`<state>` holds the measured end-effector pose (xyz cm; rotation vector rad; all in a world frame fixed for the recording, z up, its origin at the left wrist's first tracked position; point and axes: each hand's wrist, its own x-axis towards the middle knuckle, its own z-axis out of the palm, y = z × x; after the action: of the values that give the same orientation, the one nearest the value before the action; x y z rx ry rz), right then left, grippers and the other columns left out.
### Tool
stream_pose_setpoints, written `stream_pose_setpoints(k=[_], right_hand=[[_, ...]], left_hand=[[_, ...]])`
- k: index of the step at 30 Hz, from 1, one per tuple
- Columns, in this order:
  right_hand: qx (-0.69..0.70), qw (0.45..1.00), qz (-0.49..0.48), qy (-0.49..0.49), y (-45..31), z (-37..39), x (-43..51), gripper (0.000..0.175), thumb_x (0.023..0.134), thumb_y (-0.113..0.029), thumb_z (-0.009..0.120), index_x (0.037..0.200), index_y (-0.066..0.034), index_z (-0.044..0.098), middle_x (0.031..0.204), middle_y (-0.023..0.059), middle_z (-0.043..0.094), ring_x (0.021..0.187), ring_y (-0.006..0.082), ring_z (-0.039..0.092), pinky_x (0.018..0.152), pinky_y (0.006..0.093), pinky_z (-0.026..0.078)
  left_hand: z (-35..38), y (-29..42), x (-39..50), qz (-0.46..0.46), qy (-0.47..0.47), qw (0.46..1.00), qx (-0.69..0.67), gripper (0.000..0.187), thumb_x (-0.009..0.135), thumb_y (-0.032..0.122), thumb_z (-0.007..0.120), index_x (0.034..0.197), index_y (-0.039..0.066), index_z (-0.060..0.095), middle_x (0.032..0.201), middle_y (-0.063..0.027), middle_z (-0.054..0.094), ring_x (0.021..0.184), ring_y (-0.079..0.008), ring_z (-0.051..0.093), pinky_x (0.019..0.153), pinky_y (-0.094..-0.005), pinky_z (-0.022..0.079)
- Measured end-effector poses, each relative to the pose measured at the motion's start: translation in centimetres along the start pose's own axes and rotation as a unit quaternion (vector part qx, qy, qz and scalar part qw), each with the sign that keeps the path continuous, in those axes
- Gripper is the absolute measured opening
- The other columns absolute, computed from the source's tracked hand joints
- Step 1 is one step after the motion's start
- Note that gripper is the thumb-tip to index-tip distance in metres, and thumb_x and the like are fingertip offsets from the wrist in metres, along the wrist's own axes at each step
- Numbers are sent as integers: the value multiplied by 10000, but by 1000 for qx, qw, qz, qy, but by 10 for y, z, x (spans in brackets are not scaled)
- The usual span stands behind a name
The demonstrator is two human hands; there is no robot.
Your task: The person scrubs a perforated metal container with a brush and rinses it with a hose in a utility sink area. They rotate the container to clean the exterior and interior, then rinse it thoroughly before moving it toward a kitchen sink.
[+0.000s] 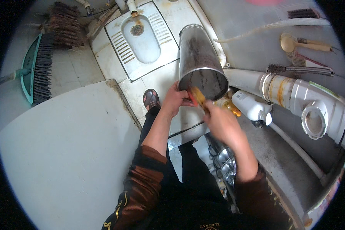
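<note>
A grey metal cylinder lies tilted on the tiled floor, its dark open mouth toward me and its far end pierced with small holes. My left hand is at the left of the mouth's rim, with a red object between its thumb and fingers. My right hand grips a yellow-brown brush-like tool just in front of the mouth. Motion blurs the tool and the right hand, so the tool's exact kind is unclear. The red object and the tool overlap; whether they touch cannot be told.
Beyond is a squat toilet. White drainpipes run along the right, near a white bottle and a yellow bottle. Several brushes, including a metal-handled one, hang there. A green broom stands left; metal ware is below right.
</note>
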<state>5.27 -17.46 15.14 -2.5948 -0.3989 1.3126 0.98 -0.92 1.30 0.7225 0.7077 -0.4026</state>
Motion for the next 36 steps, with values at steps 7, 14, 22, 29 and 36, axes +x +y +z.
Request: stream_pose_setpoints(k=[7,14,22,29,36], right_hand=[[-38,996,48,60,-2,6,101,325,919,-155,544,1170,12,665,1011,318,688,1007,466,666,902,521,520],[67,997,1,43,0,1,50,310,912,-195,550,1127,7,645,1062,337,654,1062,485,626,905,513,496],[74,992,49,85,-9,15,128,315,891,-179,548,1082,22,696,1059,333,668,1087,477,632,947,502,507],[-180,978,-82,-64,36,5,262,409,923,-200,526,1268,-24,656,1263,262,631,1212,420,595,1061,460,439],[-197,972,-108,-75,-7,-10,191,381,926,-222,540,1222,-15,663,1114,266,690,1079,430,661,941,470,514]], left_hand=[[4,-9,2,-7,-18,1000,-22,600,824,-58,487,1418,-60,403,1207,-226,619,954,-344,714,674,-430,675],[0,-13,2,5,-12,997,-72,512,819,-53,496,1329,-86,465,1167,-237,627,941,-361,710,715,-450,675],[-6,-9,-1,-55,-74,986,-136,455,842,-42,496,1292,-107,499,1196,-240,628,967,-380,706,857,-545,634],[-6,9,-5,-7,13,999,28,475,848,-33,516,1314,-102,448,1117,-222,626,769,-363,725,643,-435,677],[-7,13,-10,-6,17,1000,13,468,866,-47,510,1327,-106,456,1109,-219,642,870,-355,717,719,-439,679]])
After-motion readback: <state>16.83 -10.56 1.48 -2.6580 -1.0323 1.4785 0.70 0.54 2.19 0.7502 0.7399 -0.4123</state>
